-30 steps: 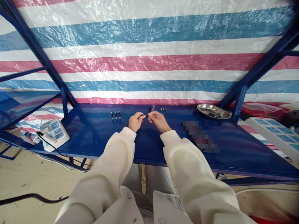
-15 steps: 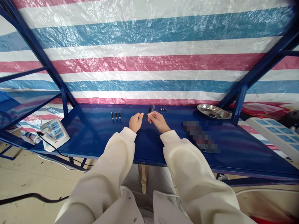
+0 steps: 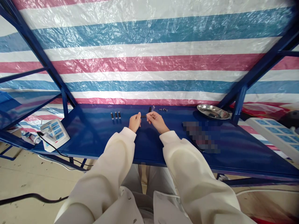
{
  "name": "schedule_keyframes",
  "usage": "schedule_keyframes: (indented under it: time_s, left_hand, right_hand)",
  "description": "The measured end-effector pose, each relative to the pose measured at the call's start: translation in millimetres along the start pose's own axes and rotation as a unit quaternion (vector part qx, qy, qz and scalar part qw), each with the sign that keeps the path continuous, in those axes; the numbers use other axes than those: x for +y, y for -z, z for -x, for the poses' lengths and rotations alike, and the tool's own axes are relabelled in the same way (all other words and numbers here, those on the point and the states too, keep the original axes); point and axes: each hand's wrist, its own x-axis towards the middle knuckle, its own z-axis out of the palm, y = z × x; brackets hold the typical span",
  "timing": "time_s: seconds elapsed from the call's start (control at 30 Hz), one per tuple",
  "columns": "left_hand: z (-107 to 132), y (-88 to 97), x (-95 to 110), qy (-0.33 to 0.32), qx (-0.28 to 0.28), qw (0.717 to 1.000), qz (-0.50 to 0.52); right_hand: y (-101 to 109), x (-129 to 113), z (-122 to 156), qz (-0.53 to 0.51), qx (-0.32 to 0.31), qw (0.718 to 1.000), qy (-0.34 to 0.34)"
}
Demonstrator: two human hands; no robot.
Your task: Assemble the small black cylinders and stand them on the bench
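Pinching thin dark rod (image 3: 143,116) — left hand (image 3: 135,122) fingers closed on one end, right hand (image 3: 155,120) fingers on other; small cylinders (image 3: 116,115) left of fingers.

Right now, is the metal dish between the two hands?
No, the metal dish sits beyond the right hand, away from the left hand.

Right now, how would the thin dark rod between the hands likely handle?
The rod spans straight between the left hand and right hand, so it is probably stiff. It is thin and pinched by fingertips alone, so likely light. If round, it might roll on the smooth shelf.
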Motion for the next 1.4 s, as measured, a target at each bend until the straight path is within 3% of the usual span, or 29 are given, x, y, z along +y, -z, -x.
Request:
schedule_keyframes:
  time_s: [0.13, 0.27, 0.4, 0.63, 0.8, 0.93, 1.07, 1.23, 1.4]
  left_hand:
    - [-5, -0.3, -9, 0.021, 0.033, 0.998, 0.055]
    - [-7, -0.6, -11, 0.004, 0.054, 0.996, 0.074]
    - [-7, 0.6, -8, -0.021, 0.080, 0.994, 0.074]
    - [-6, 1.4, -5, -0.046, 0.124, 0.989, 0.062]
    - [-4, 1.6, -2, -0.056, 0.117, 0.988, 0.078]
    - [-5, 2.6, -2, -0.053, 0.124, 0.988, 0.080]
    - [-4, 1.4, -3, -0.053, 0.074, 0.994, 0.058]
    - [-1, -0.9, 0, -0.033, -0.049, 0.993, 0.099]
    - [-1, -0.2, 2, -0.002, -0.065, 0.988, 0.141]
  right_hand:
    - [3, 0, -1, 0.000, 0.027, 1.000, -0.005]
    - [5, 3, -1, 0.029, 0.038, 0.999, -0.019]
    - [5, 7, -1, 0.118, 0.006, 0.993, -0.005]
    - [5, 12, 0, 0.295, -0.064, 0.950, 0.076]
    - [10, 19, -2, 0.351, -0.044, 0.932, 0.077]
    - [12, 20, -2, 0.383, 0.009, 0.921, 0.063]
    - [9, 14, -1, 0.307, 0.036, 0.948, 0.072]
    - [0, 10, 3, 0.229, -0.050, 0.970, 0.065]
    - [-3, 13, 3, 0.241, -0.076, 0.966, 0.056]
